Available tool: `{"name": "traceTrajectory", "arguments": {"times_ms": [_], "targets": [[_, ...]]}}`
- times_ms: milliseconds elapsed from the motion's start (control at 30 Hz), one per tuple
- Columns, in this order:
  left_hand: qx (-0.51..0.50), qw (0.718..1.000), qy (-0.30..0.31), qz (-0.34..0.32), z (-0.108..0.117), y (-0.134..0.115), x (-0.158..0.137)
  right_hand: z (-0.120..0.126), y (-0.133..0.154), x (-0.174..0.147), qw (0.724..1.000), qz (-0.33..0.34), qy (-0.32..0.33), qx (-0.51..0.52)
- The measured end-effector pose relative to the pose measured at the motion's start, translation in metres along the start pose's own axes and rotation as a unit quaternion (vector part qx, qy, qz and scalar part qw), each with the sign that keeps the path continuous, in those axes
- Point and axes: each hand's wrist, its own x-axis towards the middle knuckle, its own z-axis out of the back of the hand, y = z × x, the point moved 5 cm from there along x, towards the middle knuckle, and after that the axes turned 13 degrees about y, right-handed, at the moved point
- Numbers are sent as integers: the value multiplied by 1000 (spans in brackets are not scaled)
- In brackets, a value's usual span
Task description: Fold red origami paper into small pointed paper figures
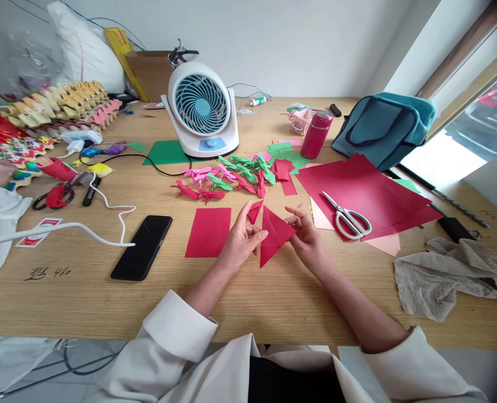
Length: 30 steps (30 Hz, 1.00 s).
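Between both hands is a red sheet of origami paper (pixel 272 232), folded into a triangular shape with creases showing. My left hand (pixel 245 238) pinches its left edge, the thumb lying on top. At the right corner, my right hand (pixel 306 235) grips the paper between thumb and fingers. A small folded red piece (pixel 254 211) lies just beyond my left fingers. To the left of my left hand rests a rectangular stack of red paper (pixel 209 232). Farther back sit several folded paper figures (pixel 219 178) in pink, green and red.
A fan (pixel 201 106) stands behind the figures. White-handled scissors (pixel 348 217) lie on large red sheets (pixel 370 190) at right. A black phone (pixel 142 247) is at left, with a white cable across it. A red bottle (pixel 316 134), blue bag (pixel 385 129) and crumpled cloth (pixel 450 274) are at right.
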Motion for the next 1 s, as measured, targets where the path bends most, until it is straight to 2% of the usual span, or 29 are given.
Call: {"name": "traceTrajectory", "arguments": {"times_ms": [167, 300, 367, 467, 533, 633, 767, 900, 1000], "targets": [[9, 999, 46, 22, -5, -1, -1, 2, 6, -6, 984, 58, -1, -167], [-9, 999, 32, 31, -3, 1, -1, 4, 8, -8, 971, 60, -20, -230], [-55, 998, 28, 32, -2, 3, -1, 6, 3, -8, 977, 39, -37, -205], [-67, 997, 19, 20, 0, 4, -1, 5, -12, -6, 995, -19, -44, -82], [3, 1000, 13, 8, 1, 2, -1, 1, -21, -5, 998, -58, -37, 12], [132, 991, -10, -15, 1, -2, -1, -6, -24, -3, 992, -77, -30, 96], [172, 984, -37, -10, 3, -2, 0, -14, -22, -2, 985, -101, -2, 140], [162, 987, -15, -1, 2, 2, 0, -12, -21, -3, 984, -120, -11, 134], [204, 979, 7, 18, 0, 7, 1, -9, -21, -4, 983, -131, -13, 124]]}}
